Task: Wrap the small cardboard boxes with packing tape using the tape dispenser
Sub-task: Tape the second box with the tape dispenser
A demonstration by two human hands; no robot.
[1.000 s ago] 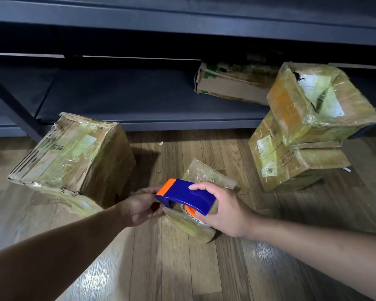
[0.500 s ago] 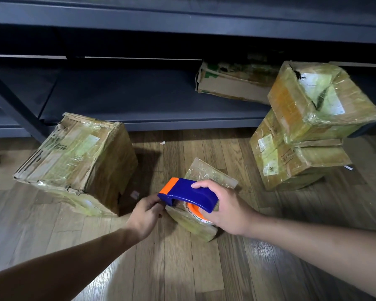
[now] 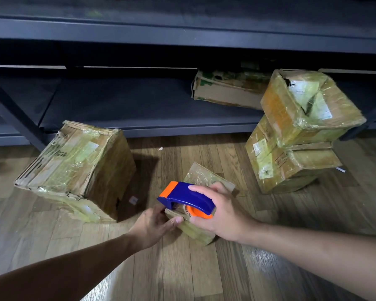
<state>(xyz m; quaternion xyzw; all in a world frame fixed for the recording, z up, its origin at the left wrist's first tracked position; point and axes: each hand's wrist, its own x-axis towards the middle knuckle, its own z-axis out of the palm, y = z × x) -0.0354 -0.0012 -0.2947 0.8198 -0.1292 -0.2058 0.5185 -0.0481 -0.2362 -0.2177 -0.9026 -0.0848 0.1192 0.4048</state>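
Observation:
A small cardboard box (image 3: 201, 173), glossy with tape, lies on the wooden floor at the centre. My right hand (image 3: 220, 216) grips a blue and orange tape dispenser (image 3: 182, 195) and holds it on top of this box, its orange nose pointing left. My left hand (image 3: 154, 225) grasps the box's near left corner, thumb along the edge just below the dispenser's nose. Most of the box is hidden under both hands and the dispenser.
A larger taped box (image 3: 78, 170) sits tilted at the left. Two taped boxes (image 3: 295, 135) are stacked at the right. Another worn box (image 3: 224, 92) rests on the low dark shelf (image 3: 117, 105) behind. A paper scrap (image 3: 133, 200) lies on the floor.
My left hand slid along the floor to the box's near left corner and took hold of it. The dispenser stayed on top of the box, shifting only slightly.

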